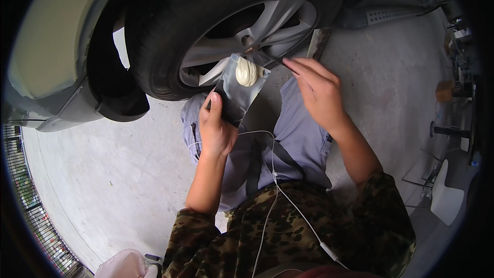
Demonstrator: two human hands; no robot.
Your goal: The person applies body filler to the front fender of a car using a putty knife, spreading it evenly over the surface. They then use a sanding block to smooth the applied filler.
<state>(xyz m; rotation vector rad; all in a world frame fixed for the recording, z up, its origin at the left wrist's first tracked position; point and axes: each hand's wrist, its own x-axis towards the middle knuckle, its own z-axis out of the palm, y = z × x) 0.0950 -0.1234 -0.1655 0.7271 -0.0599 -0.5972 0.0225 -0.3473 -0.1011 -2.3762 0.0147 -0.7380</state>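
Note:
My left hand grips a thin grey metal plate, tilted in front of the wheel, with a thick blob of cream paste on its upper part. My right hand pinches a narrow dark tool just right of the paste, its tip pointing up-left toward the wheel; whether it touches the plate I cannot tell. Behind both hands is a car's black tyre on a grey alloy rim.
A partly primed body panel flanks the tyre at left. My legs are bent on the concrete floor, a white cable over them. A chair and brown box stand right, a railing left, a pink object bottom left.

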